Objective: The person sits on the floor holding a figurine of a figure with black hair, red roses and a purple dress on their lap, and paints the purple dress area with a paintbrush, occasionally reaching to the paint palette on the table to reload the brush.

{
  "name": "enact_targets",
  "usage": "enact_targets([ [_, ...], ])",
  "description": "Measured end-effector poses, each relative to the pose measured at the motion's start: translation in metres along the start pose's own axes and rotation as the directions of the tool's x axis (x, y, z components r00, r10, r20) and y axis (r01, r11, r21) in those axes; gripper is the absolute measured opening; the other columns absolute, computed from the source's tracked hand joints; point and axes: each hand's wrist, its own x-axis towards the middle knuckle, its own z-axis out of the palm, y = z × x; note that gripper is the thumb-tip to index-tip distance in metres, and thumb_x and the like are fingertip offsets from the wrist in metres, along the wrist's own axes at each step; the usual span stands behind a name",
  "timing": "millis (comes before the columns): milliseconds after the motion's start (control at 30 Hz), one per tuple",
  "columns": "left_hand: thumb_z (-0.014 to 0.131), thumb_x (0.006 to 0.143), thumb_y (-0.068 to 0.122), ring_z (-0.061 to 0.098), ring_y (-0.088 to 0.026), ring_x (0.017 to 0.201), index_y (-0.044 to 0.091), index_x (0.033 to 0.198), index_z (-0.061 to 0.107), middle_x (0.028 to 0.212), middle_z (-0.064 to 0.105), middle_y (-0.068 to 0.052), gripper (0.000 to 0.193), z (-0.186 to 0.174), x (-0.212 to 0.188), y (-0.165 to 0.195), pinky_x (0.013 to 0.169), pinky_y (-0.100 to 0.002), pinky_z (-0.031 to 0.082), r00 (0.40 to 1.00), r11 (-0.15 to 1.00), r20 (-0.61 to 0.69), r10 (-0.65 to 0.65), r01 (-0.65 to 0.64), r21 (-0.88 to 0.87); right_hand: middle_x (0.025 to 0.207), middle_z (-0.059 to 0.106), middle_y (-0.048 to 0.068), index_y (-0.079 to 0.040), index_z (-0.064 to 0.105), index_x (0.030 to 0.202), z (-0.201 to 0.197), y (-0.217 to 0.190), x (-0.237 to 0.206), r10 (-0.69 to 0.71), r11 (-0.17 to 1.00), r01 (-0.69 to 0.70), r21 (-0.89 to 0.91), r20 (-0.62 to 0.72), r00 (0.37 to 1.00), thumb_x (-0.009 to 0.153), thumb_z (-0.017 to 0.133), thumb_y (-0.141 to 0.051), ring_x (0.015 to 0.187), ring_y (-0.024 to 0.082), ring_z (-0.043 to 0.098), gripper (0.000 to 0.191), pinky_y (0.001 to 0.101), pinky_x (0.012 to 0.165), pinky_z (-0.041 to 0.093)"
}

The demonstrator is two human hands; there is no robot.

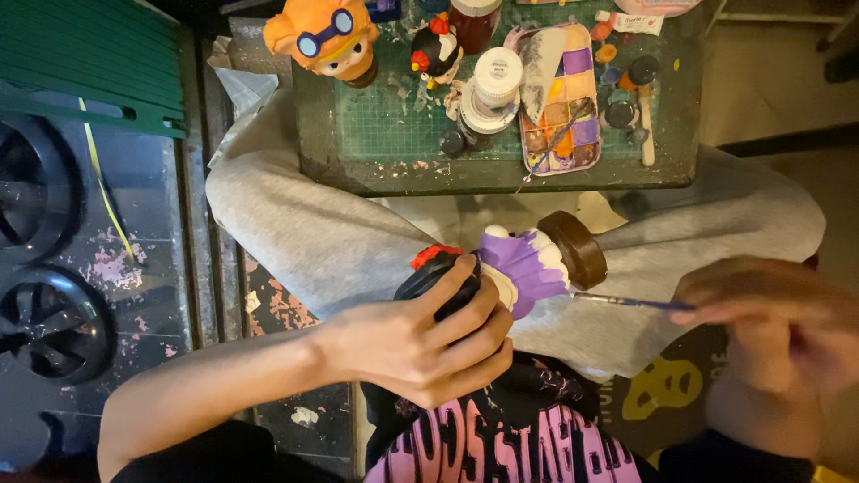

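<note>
My left hand (pixel 420 340) grips the black head of a small figurine (pixel 523 264) held sideways over my lap. The figurine has a purple and white body, a red bit on the head and a round brown base. My right hand (pixel 769 313), blurred at the right edge, holds a thin paintbrush (pixel 626 301) whose tip touches the figurine's purple side.
A low table with a green cutting mat (pixel 394 125) stands beyond my knees. On it are a paint palette (pixel 564 98), several paint pots (pixel 497 76), an orange goggled figure (pixel 327 36) and a small black figure (pixel 436 52). A green crate (pixel 89 63) lies at the left.
</note>
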Motion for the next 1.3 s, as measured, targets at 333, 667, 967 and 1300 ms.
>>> enact_targets([
  [333, 0.065, 0.088, 0.031, 0.067, -0.033, 0.113, 0.002, 0.111, 0.067, 0.117, 0.067, -0.016, 0.037, 0.001, 0.000, 0.004, 0.105, -0.058, 0.054, 1.000, 1.000, -0.010, -0.015, 0.015, -0.007, 0.080, 0.069, 0.017, 0.011, 0.065, 0.099, 0.016, 0.035, -0.052, 0.280, 0.933, -0.352, -0.080, -0.454, 0.846, 0.112, 0.057, -0.003, 0.067, 0.017, 0.067, 0.021, 0.0281, 0.065, 0.055],
  [667, 0.064, 0.087, 0.030, 0.066, -0.033, 0.112, 0.003, 0.114, 0.066, 0.116, 0.066, -0.015, 0.038, -0.002, 0.004, 0.000, 0.105, -0.057, 0.053, 1.000, 1.000, 0.011, 0.012, -0.012, 0.003, 0.085, 0.067, 0.013, 0.007, 0.056, 0.095, 0.015, 0.016, -0.034, 0.149, 0.983, -0.179, -0.045, -0.381, 0.913, 0.100, 0.054, -0.005, 0.072, 0.016, 0.069, 0.013, 0.0314, 0.071, 0.061],
  [967, 0.064, 0.087, 0.032, 0.066, -0.035, 0.113, 0.002, 0.115, 0.065, 0.118, 0.066, -0.017, 0.041, -0.002, 0.001, 0.001, 0.105, -0.058, 0.053, 1.000, 1.000, 0.003, 0.000, 0.000, -0.007, 0.083, 0.067, 0.019, 0.002, 0.059, 0.094, 0.009, 0.001, -0.003, -0.109, 0.994, 0.110, 0.000, 0.041, 0.993, 0.107, 0.054, -0.022, 0.074, 0.031, 0.071, 0.028, 0.0424, 0.070, 0.059],
  [1300, 0.065, 0.087, 0.031, 0.066, -0.035, 0.114, 0.003, 0.117, 0.066, 0.120, 0.065, -0.018, 0.041, -0.001, -0.001, 0.000, 0.107, -0.058, 0.052, 1.000, 0.999, -0.009, -0.001, 0.001, -0.050, 0.081, 0.071, 0.011, -0.004, 0.060, 0.099, 0.009, 0.022, -0.044, -0.177, 0.947, 0.129, -0.294, -0.144, 0.974, 0.104, 0.059, -0.012, 0.073, 0.023, 0.074, 0.009, 0.0346, 0.063, 0.063],
])
